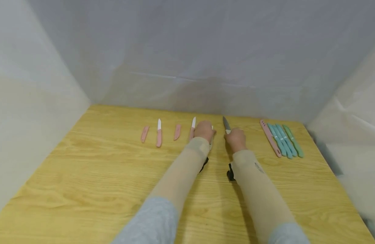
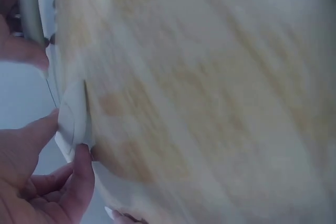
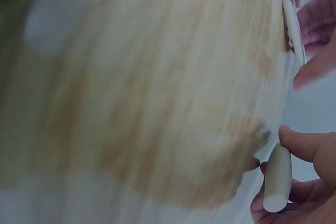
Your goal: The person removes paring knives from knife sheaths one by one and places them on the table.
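My right hand (image 1: 236, 139) grips a paring knife by its cream handle (image 3: 278, 179). Its dark blade (image 1: 226, 124) points toward the back of the table. To its left, my left hand (image 1: 204, 130) pinches a slim cream blade cover (image 2: 73, 116) between thumb and fingers, close over the tabletop. The cover and the knife are apart. Just left of that hand lies a pink-handled knife (image 1: 192, 125) with a white blade, partly hidden by the hand.
Farther left lie a pink blade cover (image 1: 177, 132), another pink knife (image 1: 159, 134) and a second pink cover (image 1: 145, 134). At the right, a long pink piece (image 1: 270, 138), several blue ones (image 1: 283, 139) and a green one (image 1: 293, 141) lie side by side. Pale sheeting (image 1: 187, 54) encloses the table.
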The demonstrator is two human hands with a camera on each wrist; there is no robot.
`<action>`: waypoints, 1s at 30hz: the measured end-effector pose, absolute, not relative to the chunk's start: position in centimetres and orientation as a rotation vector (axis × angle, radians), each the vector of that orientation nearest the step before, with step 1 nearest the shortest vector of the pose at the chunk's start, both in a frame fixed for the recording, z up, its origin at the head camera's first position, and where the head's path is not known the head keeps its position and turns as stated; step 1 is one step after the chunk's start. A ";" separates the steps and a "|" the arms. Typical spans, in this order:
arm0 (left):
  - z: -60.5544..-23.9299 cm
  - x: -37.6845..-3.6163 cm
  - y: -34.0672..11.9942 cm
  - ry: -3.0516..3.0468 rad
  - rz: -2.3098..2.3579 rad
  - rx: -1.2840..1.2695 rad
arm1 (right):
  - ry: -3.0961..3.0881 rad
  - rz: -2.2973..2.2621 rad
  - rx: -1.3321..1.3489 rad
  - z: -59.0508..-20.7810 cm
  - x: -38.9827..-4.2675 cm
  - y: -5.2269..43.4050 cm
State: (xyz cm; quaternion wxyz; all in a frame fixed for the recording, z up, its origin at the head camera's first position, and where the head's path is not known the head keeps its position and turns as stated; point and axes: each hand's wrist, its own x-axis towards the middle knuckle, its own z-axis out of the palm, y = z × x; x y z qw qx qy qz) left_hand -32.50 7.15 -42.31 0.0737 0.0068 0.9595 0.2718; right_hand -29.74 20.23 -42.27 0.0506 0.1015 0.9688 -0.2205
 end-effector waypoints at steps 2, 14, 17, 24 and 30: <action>-42.3 -32.7 7.4 2.889 0.769 0.009 | 2.951 -0.679 0.309 -42.3 -29.8 20.0; -42.2 -32.7 8.7 2.932 0.404 0.025 | 2.847 -0.923 0.332 -42.2 -29.2 20.6; -41.8 -32.7 8.1 2.939 0.364 0.086 | 2.857 -0.910 0.295 -41.6 -29.2 20.3; -42.1 -32.8 8.0 2.925 0.470 0.089 | 2.862 -0.940 0.281 -41.8 -29.2 20.3; -42.1 -33.0 7.7 2.919 0.503 0.084 | 2.869 -0.891 0.267 -42.1 -29.6 20.4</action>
